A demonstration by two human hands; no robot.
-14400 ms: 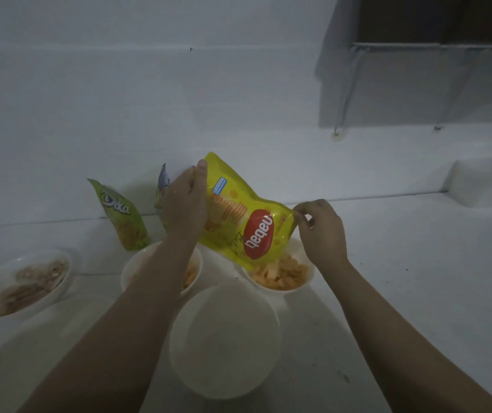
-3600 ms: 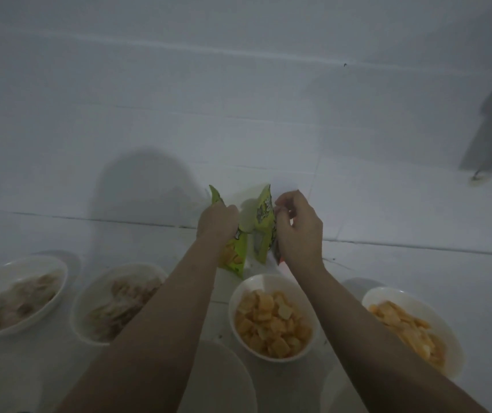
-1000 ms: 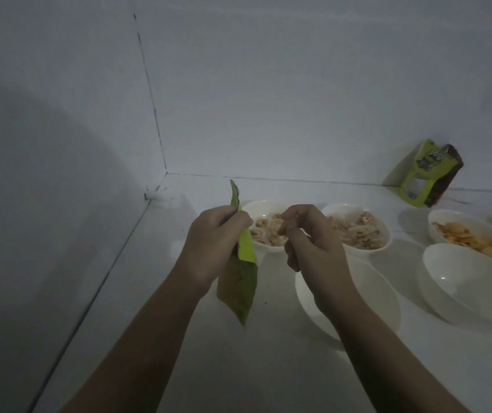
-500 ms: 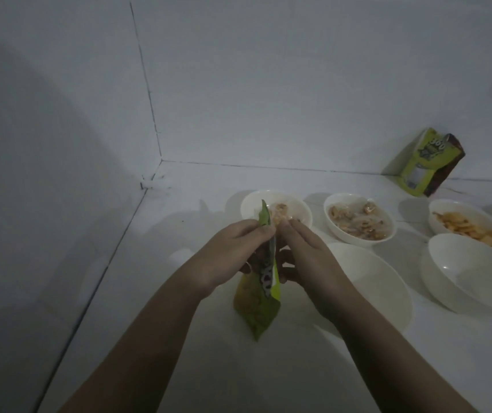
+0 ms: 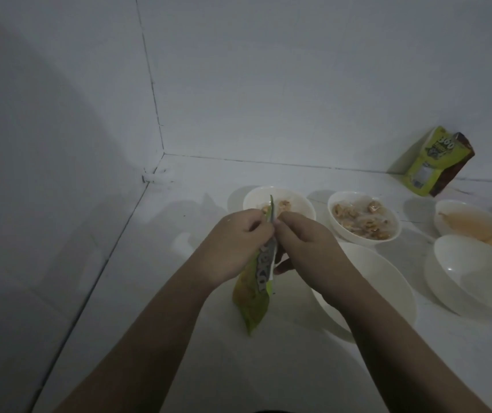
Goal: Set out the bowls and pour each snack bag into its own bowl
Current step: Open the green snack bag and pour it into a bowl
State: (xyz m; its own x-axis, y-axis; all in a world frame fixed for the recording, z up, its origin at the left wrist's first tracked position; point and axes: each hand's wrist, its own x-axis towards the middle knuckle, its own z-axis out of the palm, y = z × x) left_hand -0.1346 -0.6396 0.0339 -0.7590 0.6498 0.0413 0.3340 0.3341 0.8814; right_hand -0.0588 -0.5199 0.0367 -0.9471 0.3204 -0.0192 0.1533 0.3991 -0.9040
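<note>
With the left hand (image 5: 234,244) and right hand (image 5: 304,242) both pinching the top seam of the green snack bag (image 5: 253,296) (hanging beside the empty bowl (image 5: 388,281)), a sudden tear could scatter snacks across the counter (image 5: 179,338).

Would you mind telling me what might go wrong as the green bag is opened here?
1. Both hands, left hand and right hand, pinch the top of the green bag in mid-air, beside the empty bowl rather than over it. If it tears suddenly, snacks may land on the counter.
2. The right forearm hangs over that bowl's rim; a jerk could knock it.
3. The light is dim, so the tear line is hard to see.
</note>
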